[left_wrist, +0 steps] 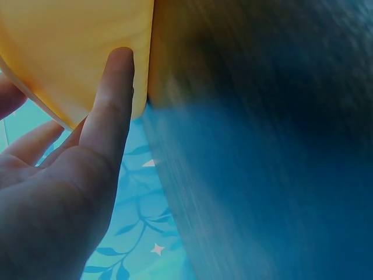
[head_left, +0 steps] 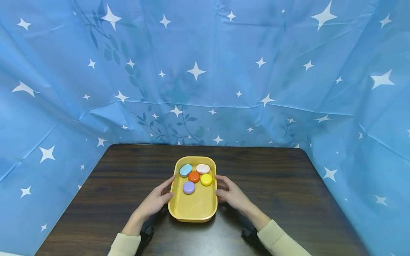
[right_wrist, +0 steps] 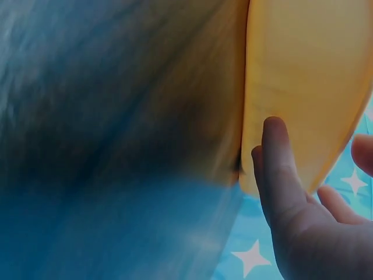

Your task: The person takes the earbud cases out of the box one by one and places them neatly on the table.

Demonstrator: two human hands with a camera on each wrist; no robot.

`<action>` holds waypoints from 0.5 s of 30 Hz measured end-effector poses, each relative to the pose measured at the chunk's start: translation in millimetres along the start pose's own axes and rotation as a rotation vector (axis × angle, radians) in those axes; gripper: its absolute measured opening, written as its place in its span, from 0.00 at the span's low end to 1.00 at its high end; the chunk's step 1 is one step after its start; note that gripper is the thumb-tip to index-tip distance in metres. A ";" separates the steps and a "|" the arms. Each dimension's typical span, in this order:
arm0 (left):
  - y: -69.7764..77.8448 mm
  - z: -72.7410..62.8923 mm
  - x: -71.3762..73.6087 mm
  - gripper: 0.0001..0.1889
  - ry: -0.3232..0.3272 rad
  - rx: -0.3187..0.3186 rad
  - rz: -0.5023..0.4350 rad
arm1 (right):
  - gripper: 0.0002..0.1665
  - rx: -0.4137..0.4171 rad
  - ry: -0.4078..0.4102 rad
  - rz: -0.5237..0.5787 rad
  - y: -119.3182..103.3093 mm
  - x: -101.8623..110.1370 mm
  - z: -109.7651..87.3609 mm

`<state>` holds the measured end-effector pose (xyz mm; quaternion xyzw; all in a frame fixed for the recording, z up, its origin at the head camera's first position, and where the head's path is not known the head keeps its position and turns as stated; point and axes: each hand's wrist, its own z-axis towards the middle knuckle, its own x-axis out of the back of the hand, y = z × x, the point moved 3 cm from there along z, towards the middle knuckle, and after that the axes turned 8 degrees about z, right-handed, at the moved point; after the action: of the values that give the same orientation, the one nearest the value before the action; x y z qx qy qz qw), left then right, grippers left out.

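A yellow tray [head_left: 195,207] stands on the dark wooden table, holding several smooth pieces. These are a blue oval [head_left: 185,170], a white oval [head_left: 203,169], a red round piece [head_left: 193,177], a yellow round piece [head_left: 206,180] and a purple round piece [head_left: 189,187]. My left hand [head_left: 153,203] is at the tray's left side, its fingers nearly straight against the outer wall [left_wrist: 70,52]. On the right side, my right hand [head_left: 236,197] rests extended fingers along the opposite wall [right_wrist: 309,70]. Neither hand's fingers wrap round the tray.
The dark wood-grain table [head_left: 275,177] spreads out on both sides of the tray. Behind it and at its sides hangs a blue cloth [head_left: 224,78] with white stars and leaf prints. Dark wrist devices [head_left: 147,231] sit below the hands.
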<state>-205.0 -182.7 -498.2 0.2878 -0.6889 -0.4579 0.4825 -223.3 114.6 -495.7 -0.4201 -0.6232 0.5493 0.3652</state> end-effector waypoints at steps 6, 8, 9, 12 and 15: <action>1.2 -0.3 -1.6 0.33 0.007 0.005 -0.008 | 0.31 0.008 0.023 -0.050 -2.4 12.2 -0.6; 1.9 -0.4 -1.8 0.33 0.010 0.005 -0.010 | 0.30 0.016 0.037 -0.084 -3.9 15.5 -0.7; 2.4 -0.4 -1.8 0.33 0.010 0.005 -0.013 | 0.29 0.020 0.045 -0.103 -5.6 16.5 -1.2; 2.9 -1.0 -1.6 0.33 0.011 0.005 -0.020 | 0.28 0.039 0.058 -0.149 -11.7 17.8 -1.5; 2.2 -1.6 -1.5 0.33 0.004 0.001 -0.033 | 0.28 0.046 0.070 -0.182 -19.1 18.4 -0.7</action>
<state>-202.9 -181.0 -496.7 0.3001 -0.6833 -0.4650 0.4762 -231.9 131.0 -476.9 -0.3723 -0.6329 0.5128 0.4448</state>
